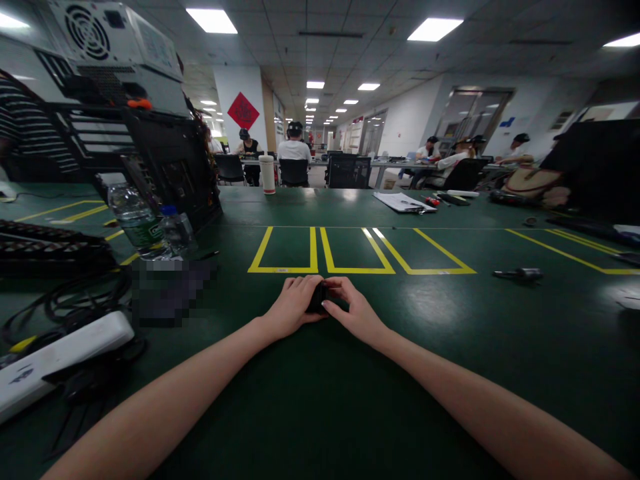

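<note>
Both my hands meet at the middle of the green table (pixel 320 387), just in front of the yellow tape outlines. Between them is a small black object (pixel 317 299), mostly covered by my fingers, so I cannot make out its kind. My left hand (pixel 295 300) is closed over its left side, fingers curled across the top. On the other side, my right hand (pixel 353 303) grips it between thumb and fingers. The object looks to be on or just above the tabletop.
At left stand an open black computer case (pixel 170 167), a water bottle (pixel 135 217), a smaller blue-capped bottle (pixel 177 232) and a white power strip (pixel 65 363) with cables. A black tool (pixel 520 274) lies right. Farther back are a clipboard (pixel 404 202) and a cup (pixel 267 175); people sit beyond.
</note>
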Demonstrator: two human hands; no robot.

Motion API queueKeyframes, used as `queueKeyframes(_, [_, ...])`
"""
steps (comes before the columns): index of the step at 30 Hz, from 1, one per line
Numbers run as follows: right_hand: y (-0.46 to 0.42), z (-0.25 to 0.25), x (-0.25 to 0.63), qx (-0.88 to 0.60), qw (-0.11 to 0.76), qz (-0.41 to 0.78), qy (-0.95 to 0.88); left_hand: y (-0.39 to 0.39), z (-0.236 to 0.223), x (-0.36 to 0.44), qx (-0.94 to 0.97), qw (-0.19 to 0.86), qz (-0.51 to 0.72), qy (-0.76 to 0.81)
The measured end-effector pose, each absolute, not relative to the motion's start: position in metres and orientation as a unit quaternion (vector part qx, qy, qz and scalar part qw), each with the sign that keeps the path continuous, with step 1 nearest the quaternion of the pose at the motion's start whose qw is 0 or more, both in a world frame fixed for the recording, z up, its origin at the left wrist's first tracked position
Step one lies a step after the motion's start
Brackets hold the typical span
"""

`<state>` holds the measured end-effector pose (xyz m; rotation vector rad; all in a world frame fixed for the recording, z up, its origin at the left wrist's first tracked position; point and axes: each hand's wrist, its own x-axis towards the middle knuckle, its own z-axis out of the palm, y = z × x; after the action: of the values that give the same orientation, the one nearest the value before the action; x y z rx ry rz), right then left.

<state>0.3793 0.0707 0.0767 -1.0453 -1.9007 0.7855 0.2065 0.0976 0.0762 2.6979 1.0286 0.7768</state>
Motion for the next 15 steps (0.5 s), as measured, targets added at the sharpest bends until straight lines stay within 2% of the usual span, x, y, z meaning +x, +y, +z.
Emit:
queueKeyframes(4, [0.0721,0.0749,0.3797,-0.416,0.387,0.341,-0.749,0.0982,0.0762,0.2071,0.899,0.071,0.259,0.346])
queueKeyframes(11, [0.0702,0.0772,0.3796,-0.384,0.420,0.290,-0.769,0.0990,0.0751,0.2072,0.898,0.071,0.261,0.346])
queueKeyframes(15, [0.0708,0.0762,0.3790,-0.394,0.417,0.310,-0.758,0.0980,0.0757,0.2064,0.900,0.071,0.259,0.343])
